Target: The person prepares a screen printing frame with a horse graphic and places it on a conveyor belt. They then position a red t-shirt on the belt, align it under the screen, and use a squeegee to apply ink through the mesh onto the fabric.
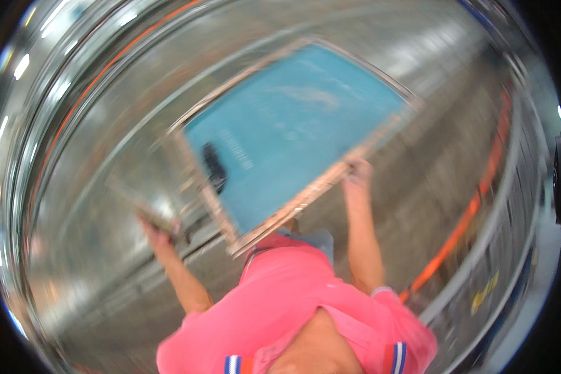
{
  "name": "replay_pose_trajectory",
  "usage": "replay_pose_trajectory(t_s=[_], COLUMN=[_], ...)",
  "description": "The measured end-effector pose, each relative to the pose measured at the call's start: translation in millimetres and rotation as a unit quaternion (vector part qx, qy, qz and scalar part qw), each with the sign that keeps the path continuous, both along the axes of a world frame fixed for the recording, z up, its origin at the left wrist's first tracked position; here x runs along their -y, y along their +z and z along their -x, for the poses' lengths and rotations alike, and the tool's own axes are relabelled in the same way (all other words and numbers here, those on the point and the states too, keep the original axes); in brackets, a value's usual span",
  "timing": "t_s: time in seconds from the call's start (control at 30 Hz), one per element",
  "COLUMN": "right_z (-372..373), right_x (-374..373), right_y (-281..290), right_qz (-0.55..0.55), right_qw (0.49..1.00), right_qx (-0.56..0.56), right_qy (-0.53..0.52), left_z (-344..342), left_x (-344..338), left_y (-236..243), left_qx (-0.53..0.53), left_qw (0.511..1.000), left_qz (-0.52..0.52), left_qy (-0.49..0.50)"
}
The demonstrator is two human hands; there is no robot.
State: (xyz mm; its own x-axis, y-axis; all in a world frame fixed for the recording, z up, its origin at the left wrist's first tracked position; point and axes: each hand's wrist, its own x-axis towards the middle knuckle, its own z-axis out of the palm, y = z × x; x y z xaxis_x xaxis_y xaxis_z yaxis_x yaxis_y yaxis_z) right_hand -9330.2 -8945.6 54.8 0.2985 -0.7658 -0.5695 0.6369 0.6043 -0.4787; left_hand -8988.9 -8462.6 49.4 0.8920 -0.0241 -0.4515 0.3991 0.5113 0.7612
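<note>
A large rectangular screen-printing frame [299, 134] with a blue sheet stretched inside a worn, brownish border is held tilted in front of me. Closed on its near right edge is my right hand [357, 171]. Faint pale marks show on the blue face, and a dark elongated object [214, 168] appears near its left side; what that is, blur hides. My left hand [158, 232] is out to the left, apart from the frame, with its fingers closed around a thin, smeared item that I cannot make out.
Grey floor stretches around me. On the right runs an orange line [445, 249] beside a long grey rail [480, 268]. Another orange strip [100, 78] curves along the metallic structures at the left. Motion smears most of the surroundings.
</note>
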Motion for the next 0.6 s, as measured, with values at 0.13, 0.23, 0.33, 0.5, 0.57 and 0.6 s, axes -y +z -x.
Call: replay_pose_trajectory(t_s=[0.13, 0.23, 0.33, 0.5, 0.57, 0.6], right_z=[-13, 8, 54, 160, 185, 193], right_x=[38, 57, 31, -61, -80, -87], right_y=[10, 33, 68, 135, 158, 166], right_qz=[-0.011, 0.032, 0.081, 0.079, 0.155, 0.189], right_qw=[0.999, 0.993, 0.983, 0.977, 0.943, 0.932], right_qx=[0.042, 0.098, 0.132, 0.056, 0.113, 0.133], right_qy=[0.011, -0.052, -0.094, -0.191, -0.273, -0.278], left_z=[-53, -91, -104, -61, -63, -68], left_x=[41, 116, 193, 281, 330, 355], left_y=[6, 61, 131, 246, 287, 295], left_qx=[0.032, 0.119, 0.166, 0.439, 0.522, 0.553], left_qw=[0.994, 0.826, 0.903, 0.679, 0.616, 0.621], left_qz=[-0.031, 0.302, 0.186, 0.118, 0.062, 0.079], left_qy=[-0.095, -0.46, -0.351, -0.577, -0.587, -0.55])
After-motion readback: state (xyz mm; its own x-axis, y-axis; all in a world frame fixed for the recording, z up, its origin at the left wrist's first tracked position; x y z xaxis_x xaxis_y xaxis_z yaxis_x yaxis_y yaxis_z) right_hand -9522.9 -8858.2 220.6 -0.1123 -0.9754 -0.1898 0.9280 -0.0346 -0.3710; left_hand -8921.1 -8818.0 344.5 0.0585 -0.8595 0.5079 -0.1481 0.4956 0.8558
